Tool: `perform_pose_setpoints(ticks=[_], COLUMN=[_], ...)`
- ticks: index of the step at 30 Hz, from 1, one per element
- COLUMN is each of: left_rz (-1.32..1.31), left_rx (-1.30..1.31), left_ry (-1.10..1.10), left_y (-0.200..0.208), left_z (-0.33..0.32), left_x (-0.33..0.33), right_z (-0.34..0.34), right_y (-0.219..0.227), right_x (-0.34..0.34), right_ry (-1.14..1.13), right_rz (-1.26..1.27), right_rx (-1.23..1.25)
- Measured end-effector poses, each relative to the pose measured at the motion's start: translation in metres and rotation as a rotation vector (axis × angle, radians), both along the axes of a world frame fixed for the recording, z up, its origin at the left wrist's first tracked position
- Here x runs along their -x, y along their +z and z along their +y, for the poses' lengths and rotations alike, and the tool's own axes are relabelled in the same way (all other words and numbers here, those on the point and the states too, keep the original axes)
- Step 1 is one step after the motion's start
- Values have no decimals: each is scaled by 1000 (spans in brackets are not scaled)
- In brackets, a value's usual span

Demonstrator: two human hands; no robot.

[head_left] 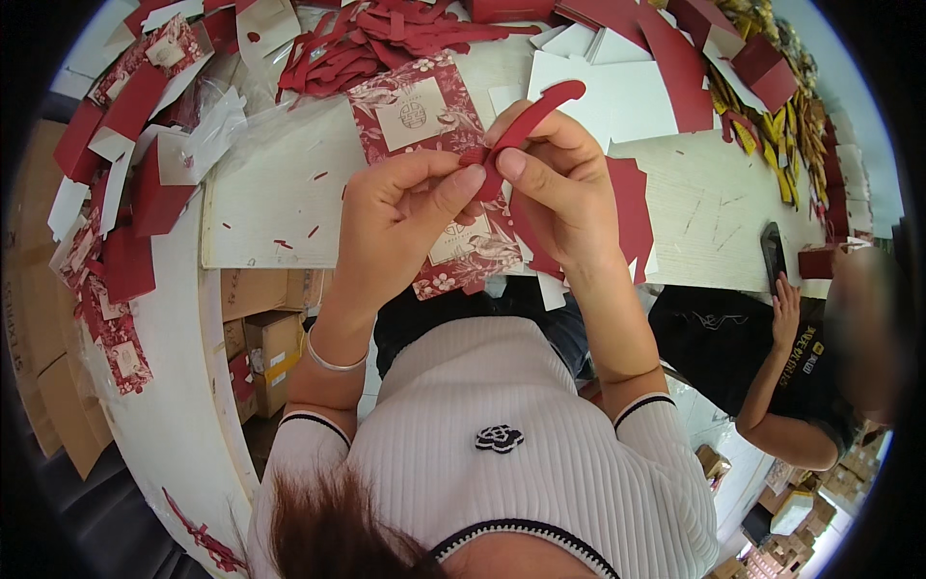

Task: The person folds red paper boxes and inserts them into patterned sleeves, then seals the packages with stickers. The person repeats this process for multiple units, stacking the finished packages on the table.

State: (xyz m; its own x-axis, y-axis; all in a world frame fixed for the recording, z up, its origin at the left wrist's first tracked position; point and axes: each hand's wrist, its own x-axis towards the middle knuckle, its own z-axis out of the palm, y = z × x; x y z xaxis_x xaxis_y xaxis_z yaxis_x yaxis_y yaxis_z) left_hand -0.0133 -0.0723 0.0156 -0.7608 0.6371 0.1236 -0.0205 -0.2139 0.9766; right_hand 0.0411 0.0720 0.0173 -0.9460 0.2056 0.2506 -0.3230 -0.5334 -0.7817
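A curved red strip with a rounded end, perhaps card or thin leather, is held up in front of me between both hands. My left hand pinches its lower part between thumb and forefinger. Higher along the strip, my right hand grips it with the thumb, and the rounded end sticks out past the fingers. Beneath my hands lies a red and cream card with a bird-and-flower print, partly covered by them. A similar printed piece sits at the table's near edge.
A heap of red strips lies at the table's far side. Plain red card pieces rest by my right forearm. Folded red boxes crowd the left. At right, a co-worker's hand touches a dark phone.
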Motion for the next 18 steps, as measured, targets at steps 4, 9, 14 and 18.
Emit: perform_pose_setpoints(ticks=[4, 9, 14, 18], left_rz=[-19, 88, 70, 54], left_rx=[1, -74, -118, -175], left_ry=[84, 239, 205, 159], left_y=[-6, 7, 10, 10], left_z=[1, 6, 7, 6], left_x=[3, 1, -5, -7], right_z=[-3, -1, -11, -8], right_y=[9, 11, 4, 2], right_x=[-4, -18, -13, -13], right_ry=[-150, -196, -263, -285], right_rz=[146, 77, -110, -141], right_rx=[-142, -662, -577, -653])
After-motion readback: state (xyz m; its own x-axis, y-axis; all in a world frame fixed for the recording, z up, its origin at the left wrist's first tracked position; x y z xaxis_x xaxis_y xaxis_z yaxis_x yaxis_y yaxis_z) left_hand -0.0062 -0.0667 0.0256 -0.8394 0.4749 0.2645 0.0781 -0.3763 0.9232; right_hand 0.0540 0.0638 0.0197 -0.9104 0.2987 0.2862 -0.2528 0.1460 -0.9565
